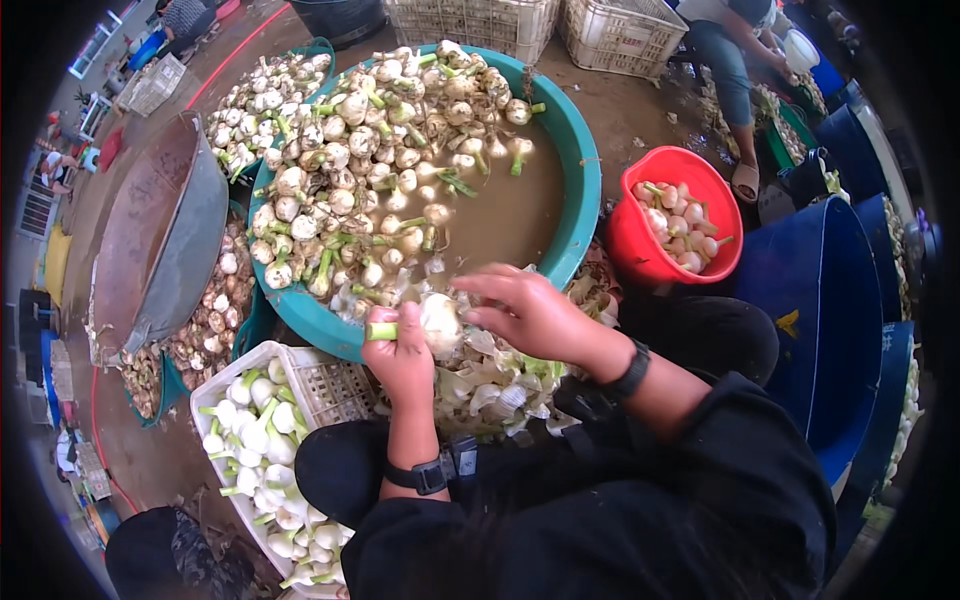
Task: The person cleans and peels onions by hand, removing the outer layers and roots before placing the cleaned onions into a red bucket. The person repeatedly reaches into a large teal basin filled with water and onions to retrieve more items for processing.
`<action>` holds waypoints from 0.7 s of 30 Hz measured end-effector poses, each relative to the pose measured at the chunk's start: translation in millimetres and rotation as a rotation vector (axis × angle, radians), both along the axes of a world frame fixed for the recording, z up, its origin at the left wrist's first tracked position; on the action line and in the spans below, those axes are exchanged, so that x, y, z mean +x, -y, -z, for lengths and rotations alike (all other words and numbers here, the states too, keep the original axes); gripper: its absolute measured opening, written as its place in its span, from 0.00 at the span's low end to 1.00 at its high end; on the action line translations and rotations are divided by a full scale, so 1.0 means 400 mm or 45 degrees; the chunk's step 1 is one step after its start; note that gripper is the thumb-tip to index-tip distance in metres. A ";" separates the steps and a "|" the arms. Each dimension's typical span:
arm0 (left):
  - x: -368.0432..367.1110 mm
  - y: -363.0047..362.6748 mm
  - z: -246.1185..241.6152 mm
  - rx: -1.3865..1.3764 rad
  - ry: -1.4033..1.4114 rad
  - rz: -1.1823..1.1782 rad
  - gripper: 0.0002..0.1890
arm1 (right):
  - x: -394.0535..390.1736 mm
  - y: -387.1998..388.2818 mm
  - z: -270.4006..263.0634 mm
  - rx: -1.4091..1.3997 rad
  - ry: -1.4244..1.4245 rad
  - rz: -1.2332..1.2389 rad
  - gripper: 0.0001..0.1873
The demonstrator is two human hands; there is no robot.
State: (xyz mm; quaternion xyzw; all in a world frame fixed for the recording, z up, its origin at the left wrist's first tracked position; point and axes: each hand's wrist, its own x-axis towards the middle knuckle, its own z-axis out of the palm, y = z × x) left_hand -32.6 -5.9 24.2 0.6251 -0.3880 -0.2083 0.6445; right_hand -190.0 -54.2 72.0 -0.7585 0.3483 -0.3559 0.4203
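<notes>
My left hand (pixel 401 360) grips a garlic bulb (pixel 441 324) by its short green stem, with the pale round head turned to the right. Beside the bulb, my right hand (pixel 525 311) is raised with its fingers apart; the fingertips are blurred and nothing shows between them. Both hands are over the near rim of a large green tub (pixel 574 187). Muddy unpeeled garlic bulbs (pixel 352 165) are heaped in the tub's left and far side, in brown water. Below my hands lies a pile of loose garlic skins (pixel 502 390).
A white crate (pixel 225 480) of clean white bulbs stands at lower left. To the right are a red basin (pixel 675 214) of peeled garlic and a blue barrel (pixel 817 330). A tilted metal tub (pixel 161 232) stands left. Plastic crates (pixel 472 26) stand beyond; another person (pixel 731 67) sits at upper right.
</notes>
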 end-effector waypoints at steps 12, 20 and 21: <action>0.093 -0.024 0.018 0.324 -1.429 -0.190 0.19 | -0.077 -0.062 0.113 -0.570 -0.658 -0.480 0.11; 0.261 -0.128 -0.059 -0.050 -1.023 -0.379 0.14 | -0.016 0.091 0.061 0.664 -0.355 -0.911 0.15; 0.300 -0.229 -0.074 -0.080 0.195 -0.445 0.16 | 0.000 0.137 0.099 0.662 -0.254 -0.699 0.16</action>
